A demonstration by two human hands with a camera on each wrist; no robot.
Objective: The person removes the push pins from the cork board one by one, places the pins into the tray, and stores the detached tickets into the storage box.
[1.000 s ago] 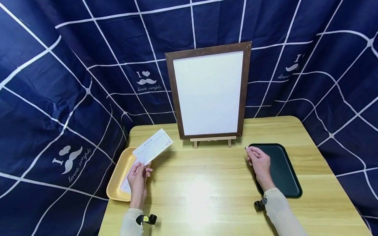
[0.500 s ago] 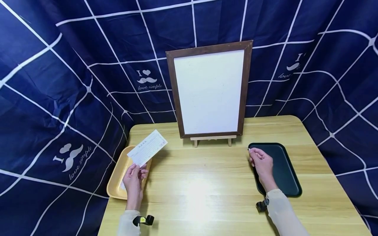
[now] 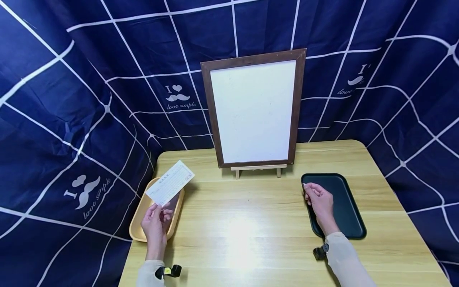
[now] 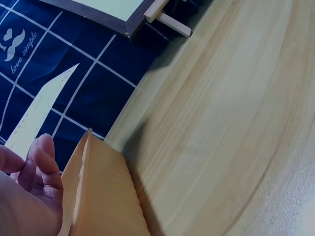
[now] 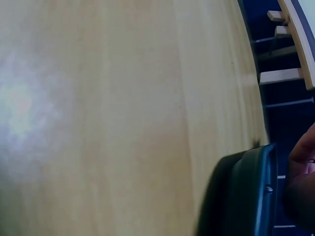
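Note:
My left hand (image 3: 155,227) pinches a white printed paper slip (image 3: 170,183) by its lower edge, above the yellow-orange tray (image 3: 138,225). The slip is tilted, its far corner reaching past the tray. In the left wrist view the same slip (image 4: 42,110) appears nearly edge-on between thumb and fingers. My right hand (image 3: 320,204) is over the left side of the dark green tray (image 3: 347,209). Its thumb and forefinger pinch a tiny light-coloured piece (image 3: 304,185), too small to identify. Only part of this hand shows in the right wrist view.
A whiteboard (image 3: 254,113) in a brown frame leans on a small wooden easel (image 3: 259,168) at the back of the table. Bare wood tabletop (image 3: 244,215) lies between the trays. Dark blue curtains (image 3: 179,48) with white lines surround the table.
My left hand has moved left and slightly toward me with the paper slip, now more over the orange tray. My right hand has shifted slightly right and toward me, over the dark tray.

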